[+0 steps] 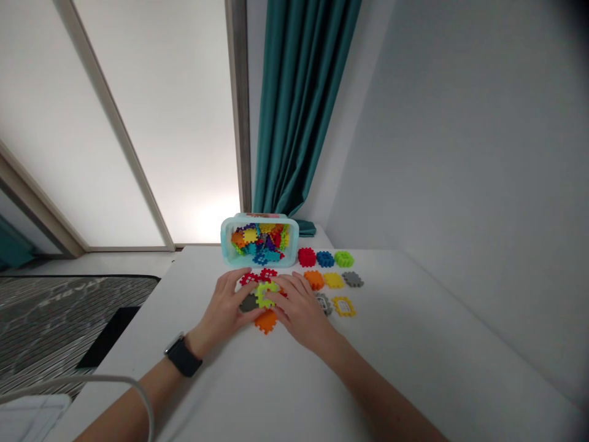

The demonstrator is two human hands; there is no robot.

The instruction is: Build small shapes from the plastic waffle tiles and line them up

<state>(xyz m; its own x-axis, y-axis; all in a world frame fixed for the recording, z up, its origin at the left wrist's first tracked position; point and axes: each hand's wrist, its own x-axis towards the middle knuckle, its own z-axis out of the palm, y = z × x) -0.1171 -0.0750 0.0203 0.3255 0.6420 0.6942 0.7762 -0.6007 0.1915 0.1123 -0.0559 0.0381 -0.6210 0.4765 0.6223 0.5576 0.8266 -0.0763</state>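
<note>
The left hand (224,305) and right hand (301,305) sit close together on the white surface (391,344), their fingers (294,283) curled almost shut around a lime-green interlocking block (263,296). A dark grey block (248,302) touches it under the left fingertips. An orange block (265,321) lies just near of the hands, 2 red blocks (258,275) lie just far of them, and a pale blue plastic tub (229,245) of mixed blocks stands beyond.

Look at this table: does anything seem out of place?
The lime-green interlocking block between the left hand and right hand sits in a bunched clump with a red block, grey block and orange block, which looks untidy beside the separate, orderly rows of blocks to the right.
</note>
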